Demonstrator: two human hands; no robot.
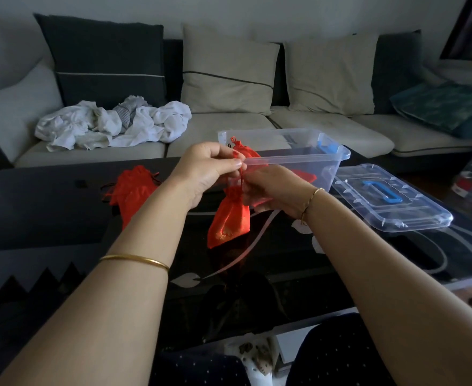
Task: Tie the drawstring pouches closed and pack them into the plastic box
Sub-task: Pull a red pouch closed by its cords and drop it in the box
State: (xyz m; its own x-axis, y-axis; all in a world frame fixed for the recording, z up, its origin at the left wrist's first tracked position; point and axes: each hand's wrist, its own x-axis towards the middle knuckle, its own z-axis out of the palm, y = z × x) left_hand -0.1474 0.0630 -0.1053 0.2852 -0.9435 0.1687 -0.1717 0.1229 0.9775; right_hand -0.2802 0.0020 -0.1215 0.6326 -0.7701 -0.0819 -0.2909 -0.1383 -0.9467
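A red drawstring pouch (228,221) hangs over the black table, its neck gathered. My left hand (207,169) pinches the red drawstring above the neck. My right hand (271,189) grips the pouch's neck and string from the right. Behind my hands stands the clear plastic box (312,158), holding red pouches (247,151) that show through its wall. A pile of loose red pouches (133,190) lies on the table to the left.
The box's clear lid (391,197) with a blue handle lies on the black glass table (48,207) to the right. A sofa with cushions and a heap of white laundry (112,125) stands behind the table.
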